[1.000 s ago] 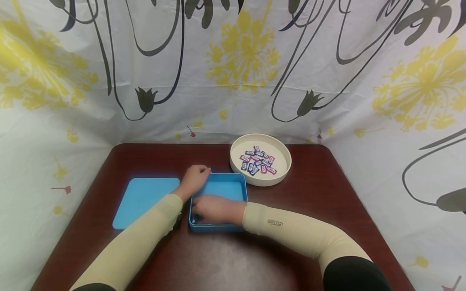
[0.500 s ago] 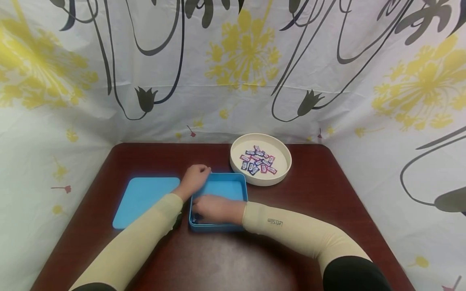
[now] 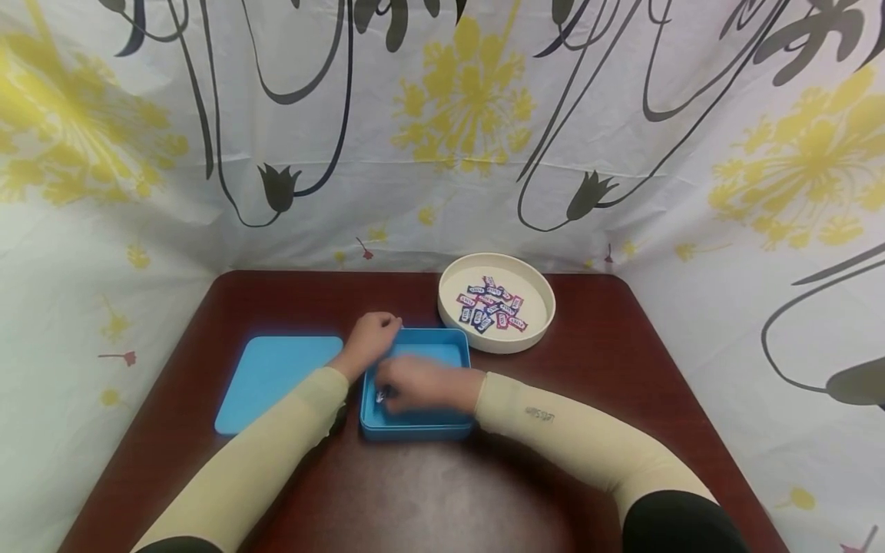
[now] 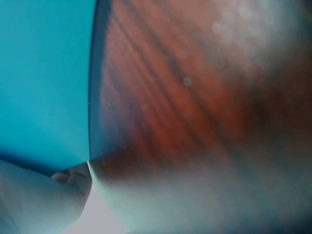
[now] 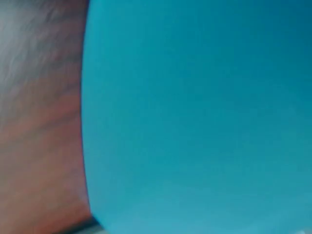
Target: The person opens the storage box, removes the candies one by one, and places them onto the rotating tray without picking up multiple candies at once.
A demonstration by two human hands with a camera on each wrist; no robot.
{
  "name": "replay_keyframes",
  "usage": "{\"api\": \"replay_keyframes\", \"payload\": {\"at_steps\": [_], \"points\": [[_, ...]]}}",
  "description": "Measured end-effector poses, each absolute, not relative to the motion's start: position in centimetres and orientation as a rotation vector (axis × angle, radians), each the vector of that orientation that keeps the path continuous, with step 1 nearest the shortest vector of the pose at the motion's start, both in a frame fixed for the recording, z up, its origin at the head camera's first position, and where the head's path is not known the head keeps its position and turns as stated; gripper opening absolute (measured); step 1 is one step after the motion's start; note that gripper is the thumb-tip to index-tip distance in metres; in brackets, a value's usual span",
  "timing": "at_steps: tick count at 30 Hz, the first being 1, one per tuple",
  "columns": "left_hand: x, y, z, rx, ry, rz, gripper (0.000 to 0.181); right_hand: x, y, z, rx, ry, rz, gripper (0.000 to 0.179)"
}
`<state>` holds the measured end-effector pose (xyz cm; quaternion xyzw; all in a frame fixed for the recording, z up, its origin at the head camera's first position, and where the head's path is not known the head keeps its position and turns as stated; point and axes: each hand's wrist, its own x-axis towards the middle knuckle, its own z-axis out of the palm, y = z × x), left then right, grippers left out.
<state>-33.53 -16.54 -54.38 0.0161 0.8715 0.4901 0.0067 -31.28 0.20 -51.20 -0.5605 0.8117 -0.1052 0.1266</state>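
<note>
In the head view my left hand [image 3: 373,336] holds the far left corner of an open blue box [image 3: 418,432], fingers curled at the rim. In the left wrist view part of that hand [image 4: 63,195] shows against the corner of the box. My right hand [image 3: 415,382], blurred, is over the inside of the box. It pinches a small wrapped candy [image 3: 382,394], dark with white, at its fingertips; most of the candy is hidden. The right wrist view shows a blue plastic surface [image 5: 195,107] and no fingers.
A round cream tray [image 3: 496,343] with several blue and pink wrapped candies [image 3: 491,304] stands behind the box, to the right. A flat blue lid [image 3: 276,376] lies left of the box on the dark red-brown table [image 3: 588,369]. Patterned cloth hangs around the table.
My right hand has lifted from the near left corner of the box and moved slightly right and away, the candy coming with it. The left hand has stayed at the rim.
</note>
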Motion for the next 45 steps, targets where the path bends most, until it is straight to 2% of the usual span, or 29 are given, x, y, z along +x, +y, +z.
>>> {"api": "replay_keyframes", "payload": {"at_steps": [11,18,23,32,45], "points": [[-33.6,-16.7,-54.6,0.081,2.734,1.528,0.041,-32.8,3.3,-48.6,-1.587,2.473,-0.424,0.018],[-33.4,-16.5,-54.8,0.040,2.717,1.528,0.042,-34.3,6.1,-47.3,-1.467,2.566,-0.579,0.022],[-33.4,-16.5,-54.8,0.037,2.717,1.517,0.044,-35.7,8.2,-47.3,-1.375,2.634,-0.661,0.026],[-33.4,-16.7,-54.6,0.065,2.695,1.529,0.042,-38.3,12.0,-47.0,-1.265,2.793,-0.699,0.016],[-33.3,-16.6,-54.4,0.053,2.697,1.513,0.045,-41.4,16.2,-47.6,-0.923,2.822,-0.777,0.019]]}}
